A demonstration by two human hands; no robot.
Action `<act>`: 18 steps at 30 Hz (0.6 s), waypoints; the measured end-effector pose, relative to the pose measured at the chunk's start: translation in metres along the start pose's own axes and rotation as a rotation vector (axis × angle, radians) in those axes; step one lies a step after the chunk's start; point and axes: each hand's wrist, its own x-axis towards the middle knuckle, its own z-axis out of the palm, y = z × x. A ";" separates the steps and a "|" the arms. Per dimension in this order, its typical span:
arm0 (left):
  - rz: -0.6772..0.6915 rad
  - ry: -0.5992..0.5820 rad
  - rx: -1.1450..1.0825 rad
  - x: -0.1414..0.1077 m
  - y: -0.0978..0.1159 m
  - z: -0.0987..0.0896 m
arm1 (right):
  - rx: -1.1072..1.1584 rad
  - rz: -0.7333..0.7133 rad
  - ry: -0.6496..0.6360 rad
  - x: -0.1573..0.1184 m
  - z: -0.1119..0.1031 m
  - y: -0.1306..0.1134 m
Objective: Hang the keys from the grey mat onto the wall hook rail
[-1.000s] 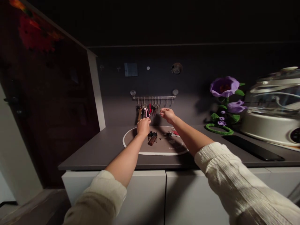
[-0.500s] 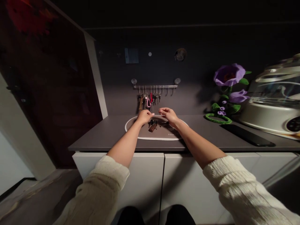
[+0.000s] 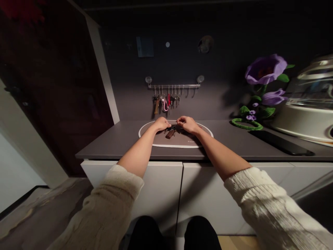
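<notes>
A small bunch of keys with a brown fob (image 3: 170,134) lies on the brown oval mat (image 3: 166,142), which has a white rim. My left hand (image 3: 161,124) is closed at the left of the bunch, its thumb and finger pinching a dark key head. Just to the right, my right hand (image 3: 188,125) hovers low over the mat with fingers curled into a pinch; whatever it holds is too small to make out. A narrow gap separates the two hands.
On the wall behind, a clear hook rail (image 3: 174,86) carries several keys and a pink strap (image 3: 164,105). To the right stand purple felt flowers (image 3: 265,71), a black phone (image 3: 282,143) and a cream appliance (image 3: 304,118). The grey counter (image 3: 104,146) has a front edge above white cabinets.
My left hand has lowered onto the keys and closed on a dark key head. The fingers of my right hand have curled in more. The camera view has tilted down slightly.
</notes>
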 end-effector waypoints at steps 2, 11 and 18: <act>-0.004 0.014 -0.012 0.000 0.000 0.000 | -0.038 -0.009 -0.012 0.000 0.001 0.000; -0.017 0.195 -0.213 0.002 0.001 0.001 | -0.046 -0.046 0.010 0.004 0.004 0.003; -0.048 0.229 -0.515 0.005 0.005 0.001 | -0.029 -0.058 0.018 0.005 0.005 0.002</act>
